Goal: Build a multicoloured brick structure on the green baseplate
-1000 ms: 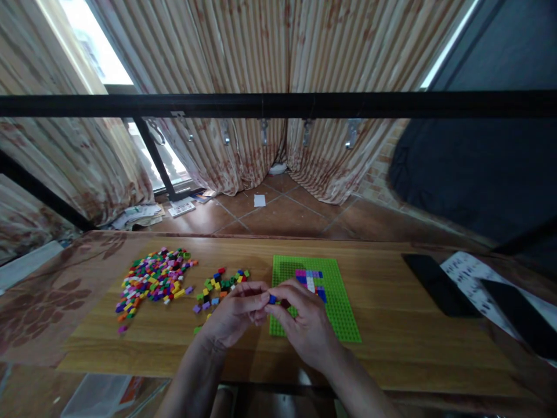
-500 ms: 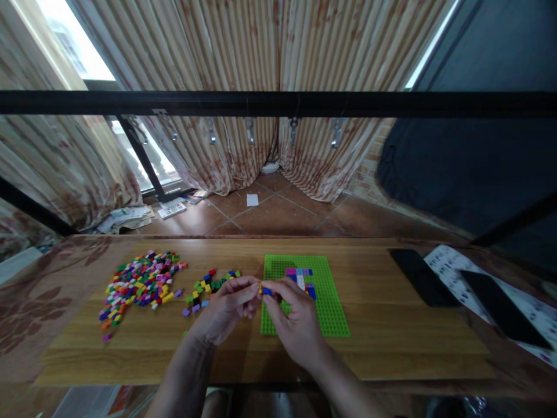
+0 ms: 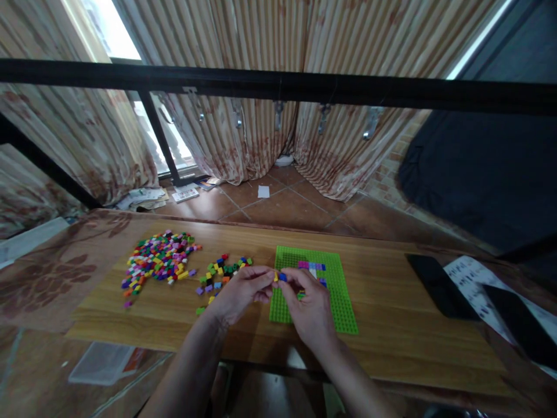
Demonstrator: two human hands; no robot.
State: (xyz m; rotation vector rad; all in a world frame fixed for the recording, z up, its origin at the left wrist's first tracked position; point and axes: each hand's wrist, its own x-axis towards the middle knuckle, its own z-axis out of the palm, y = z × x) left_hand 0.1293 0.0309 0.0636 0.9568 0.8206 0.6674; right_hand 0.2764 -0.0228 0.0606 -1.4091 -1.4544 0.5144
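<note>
Over the left edge of the green studded baseplate [image 3: 343, 307], my two hands meet fingertip to fingertip. My left hand [image 3: 243, 292] pinches a small yellow toy brick [image 3: 275, 277]. Against it sits a blue toy brick [image 3: 282, 277], gripped between the thumb and fingers of my right hand [image 3: 310, 305]. The two bricks touch; whether they are locked together I cannot tell. On the baseplate, a patch of joined pink, purple, white and blue bricks [image 3: 314, 266] is partly covered by my right hand. Loose mixed bricks [image 3: 214, 271] lie just beyond my left hand.
A large pile of coloured bricks [image 3: 159, 258] spreads over the left of the wooden tabletop [image 3: 391, 348]. To the right are a black tablet-like slab [image 3: 437, 287], a printed sheet [image 3: 463, 273] and another dark flat device [image 3: 520, 322]. A clear plastic box [image 3: 100, 364] is below the left front edge.
A yellow brick has come into sight at my left fingertips, beside the blue one. Both hands stay close together. The camera view has swung left, then back and tilted.
</note>
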